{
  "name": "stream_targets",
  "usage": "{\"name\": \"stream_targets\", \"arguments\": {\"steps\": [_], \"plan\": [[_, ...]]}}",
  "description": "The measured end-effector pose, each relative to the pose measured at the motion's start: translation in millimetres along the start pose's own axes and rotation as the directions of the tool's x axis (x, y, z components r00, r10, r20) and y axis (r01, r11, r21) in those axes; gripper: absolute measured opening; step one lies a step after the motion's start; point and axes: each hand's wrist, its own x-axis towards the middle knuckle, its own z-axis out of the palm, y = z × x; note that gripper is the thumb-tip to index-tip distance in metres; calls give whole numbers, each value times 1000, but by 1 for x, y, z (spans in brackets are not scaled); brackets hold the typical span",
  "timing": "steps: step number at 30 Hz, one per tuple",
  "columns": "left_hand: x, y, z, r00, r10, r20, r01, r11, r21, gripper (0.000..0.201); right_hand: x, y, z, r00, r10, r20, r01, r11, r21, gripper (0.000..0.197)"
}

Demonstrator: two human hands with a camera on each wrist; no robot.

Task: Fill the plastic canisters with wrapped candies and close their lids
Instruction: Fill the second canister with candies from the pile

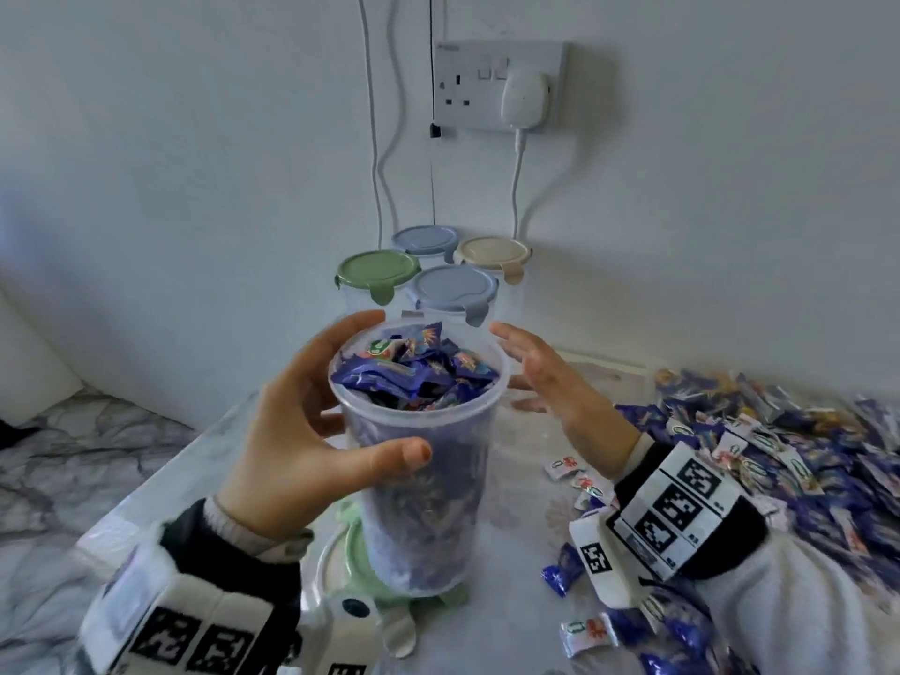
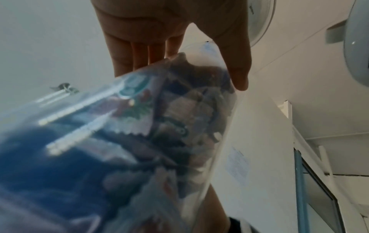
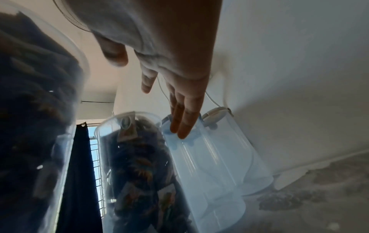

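Up close, the left hand (image 1: pixel 297 431) grips a lidless canister (image 1: pixel 419 460) full of wrapped candies (image 1: pixel 414 372); the right hand (image 1: pixel 560 382) hovers beside it, fingers spread, holding nothing

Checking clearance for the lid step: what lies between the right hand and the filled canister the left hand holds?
Nothing: in the head view the right hand hovers open beside the canister, and only bare table shows through the gap.

Green lid (image 1: pixel 350 552) half hidden under canister (image 1: pixel 419 479); candy pile (image 1: pixel 779 455) cut off.
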Motion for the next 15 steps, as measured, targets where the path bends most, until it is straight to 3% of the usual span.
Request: {"name": "stream_targets", "arguments": {"steps": [8, 15], "plan": [[34, -26, -87, 1000, -10, -30, 11, 998, 56, 100, 30, 11, 43, 994, 45, -102, -40, 998, 47, 33], [67, -83, -110, 993, -81, -83, 78, 996, -41, 97, 40, 16, 64, 968, 78, -237, -50, 991, 120, 28]]}}
